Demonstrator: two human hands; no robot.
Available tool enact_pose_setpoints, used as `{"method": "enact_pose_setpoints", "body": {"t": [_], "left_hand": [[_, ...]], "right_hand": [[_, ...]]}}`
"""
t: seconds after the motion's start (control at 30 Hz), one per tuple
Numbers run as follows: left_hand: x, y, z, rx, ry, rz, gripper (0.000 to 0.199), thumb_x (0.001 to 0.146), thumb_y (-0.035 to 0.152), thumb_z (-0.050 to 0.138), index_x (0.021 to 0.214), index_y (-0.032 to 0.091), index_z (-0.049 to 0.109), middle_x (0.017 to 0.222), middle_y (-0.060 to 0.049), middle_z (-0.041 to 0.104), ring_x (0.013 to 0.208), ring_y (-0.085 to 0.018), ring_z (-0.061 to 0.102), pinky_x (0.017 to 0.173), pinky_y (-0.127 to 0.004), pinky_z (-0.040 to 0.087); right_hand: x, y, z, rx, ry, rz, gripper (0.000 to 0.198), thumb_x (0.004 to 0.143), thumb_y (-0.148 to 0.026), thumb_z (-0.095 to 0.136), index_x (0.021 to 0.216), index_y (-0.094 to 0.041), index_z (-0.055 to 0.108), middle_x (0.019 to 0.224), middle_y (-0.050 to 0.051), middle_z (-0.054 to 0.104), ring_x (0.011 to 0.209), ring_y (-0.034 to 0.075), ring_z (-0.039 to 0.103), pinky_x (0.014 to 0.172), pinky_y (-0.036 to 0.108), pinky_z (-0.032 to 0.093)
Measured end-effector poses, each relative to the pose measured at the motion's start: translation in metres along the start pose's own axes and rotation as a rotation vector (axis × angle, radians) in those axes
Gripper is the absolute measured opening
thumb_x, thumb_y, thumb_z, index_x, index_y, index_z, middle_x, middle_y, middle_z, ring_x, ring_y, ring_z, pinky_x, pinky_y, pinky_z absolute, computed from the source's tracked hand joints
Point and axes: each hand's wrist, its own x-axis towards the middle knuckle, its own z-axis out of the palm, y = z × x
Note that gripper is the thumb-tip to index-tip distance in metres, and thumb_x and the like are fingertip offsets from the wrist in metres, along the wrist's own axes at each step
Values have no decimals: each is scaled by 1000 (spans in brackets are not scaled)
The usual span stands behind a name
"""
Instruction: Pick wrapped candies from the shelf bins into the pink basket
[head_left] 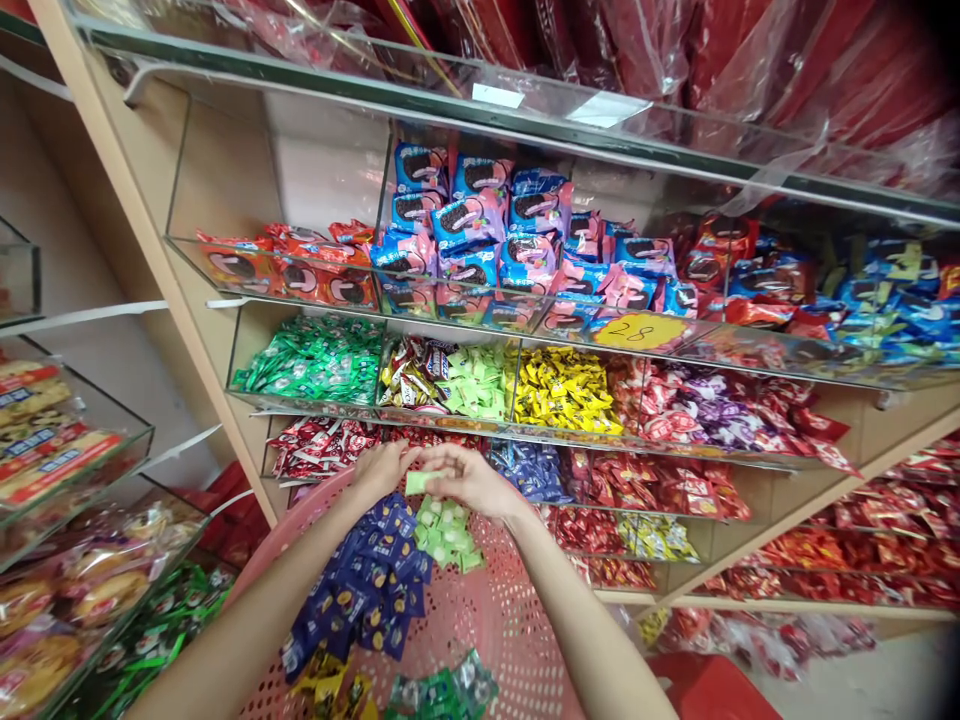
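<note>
A pink perforated plastic basket [517,620] is tilted in front of me below the shelves. My left hand [381,472] is closed at its far rim, with the fingertips partly hidden. Just to the right, my right hand [471,482] pinches a light green candy packet [423,483] between thumb and fingers. Under it in the basket lies a small pile of light green candies [448,537]. Beside that pile are many dark blue packets [367,590]. Yellow packets [334,685] and dark green packets [442,692] lie nearer to me.
Clear shelf bins hold green candies [311,358], light green candies [476,380], yellow candies [566,390] and purple ones [701,405]. Blue cookie packs [469,220] are stacked above, near a yellow price tag [641,331]. A wooden divider [161,250] slants at left; a red box [709,688] stands lower right.
</note>
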Motion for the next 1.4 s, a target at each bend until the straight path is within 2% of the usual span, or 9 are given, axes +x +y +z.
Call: {"method": "enact_pose_setpoints", "body": {"t": [0.07,0.13,0.23,0.37,0.57,0.9,1.03,1.17,1.4], "left_hand": [[1,-1,3,1,16,5,52,84,56,20,94,23,59,91,-9,67,85,-25,60,69,-32,40],[1,-3,6,2,22,9,54,83,57,19,92,22,59,90,-9,67,84,-25,60,69,-32,41],[2,-4,9,4,21,13,55,83,58,19,92,22,59,89,-9,67,83,-25,61,69,-32,41],[3,-3,10,4,20,10,56,83,58,20,94,22,59,90,-10,67,84,-25,61,70,-32,41],[6,1,11,8,26,12,54,83,57,21,96,21,59,89,-10,67,84,-25,61,70,-33,41],[4,6,8,3,18,10,51,85,53,23,99,20,59,92,-10,67,90,-24,60,75,-32,40],[3,8,6,11,19,8,50,85,51,23,99,20,59,93,-10,67,90,-25,60,76,-34,41],[3,9,6,16,16,9,49,85,52,24,100,21,59,94,-10,67,90,-25,60,75,-34,41],[5,10,7,15,10,16,50,85,53,23,96,21,59,92,-10,67,89,-25,60,73,-33,41]], "right_hand": [[1,20,-3,-283,-49,79,28,61,-14,66,88,-17,62,80,0,60,64,10,54,58,23,44],[2,39,-9,-606,-9,132,25,58,-3,60,80,-15,63,76,0,62,68,12,54,62,23,42],[2,59,-19,-874,40,205,28,56,2,56,75,-15,64,77,1,64,74,14,55,66,23,40],[5,71,-23,-886,86,231,24,58,-3,58,77,-16,64,77,0,64,72,13,56,62,20,39],[11,83,-11,-910,251,153,19,65,-8,57,80,-17,63,78,0,64,72,13,55,66,20,38],[14,98,8,-955,425,123,18,72,-11,51,81,-22,62,81,0,64,77,13,55,69,20,36],[15,102,13,-960,438,138,16,72,-12,51,78,-22,62,82,0,64,79,13,54,69,20,36],[14,103,13,-994,418,231,15,74,-13,49,78,-21,62,78,1,64,73,13,56,63,19,35],[9,85,14,-1217,432,288,14,81,-23,46,83,-20,59,83,7,64,76,18,59,58,23,34]]}}
